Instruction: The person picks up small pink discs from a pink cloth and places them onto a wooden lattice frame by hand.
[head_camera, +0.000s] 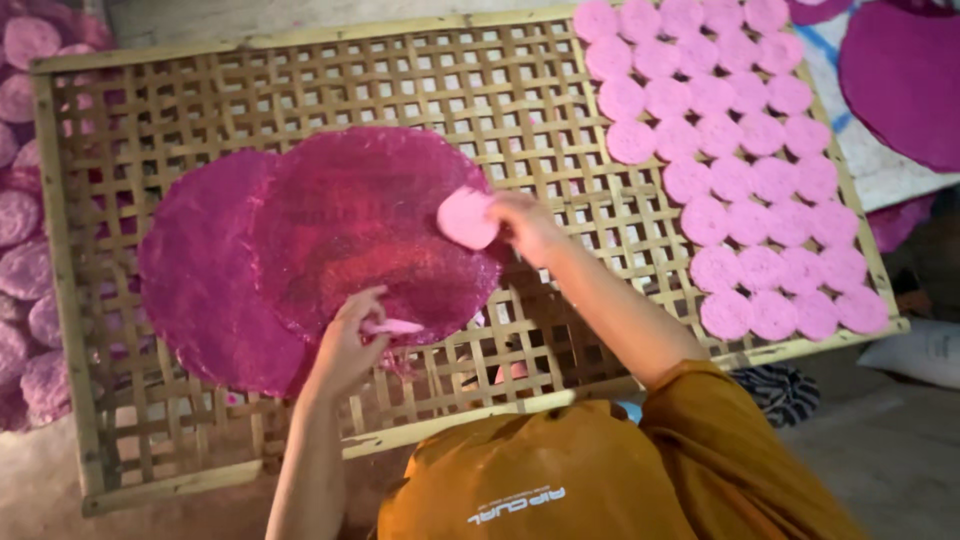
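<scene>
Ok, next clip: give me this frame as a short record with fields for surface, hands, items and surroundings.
surface: woven bamboo lattice rack with a wooden frame, lying flat
left hand: left hand at the near edge of the upper large magenta sheet, pinching a small pale pink piece
right hand: right hand holding a pale pink round disc above that sheet
items: second magenta sheet partly beneath the first; rows of small pink discs on the rack's right part
surroundings: purple rounds beside the rack on the left; orange garment on the person
</scene>
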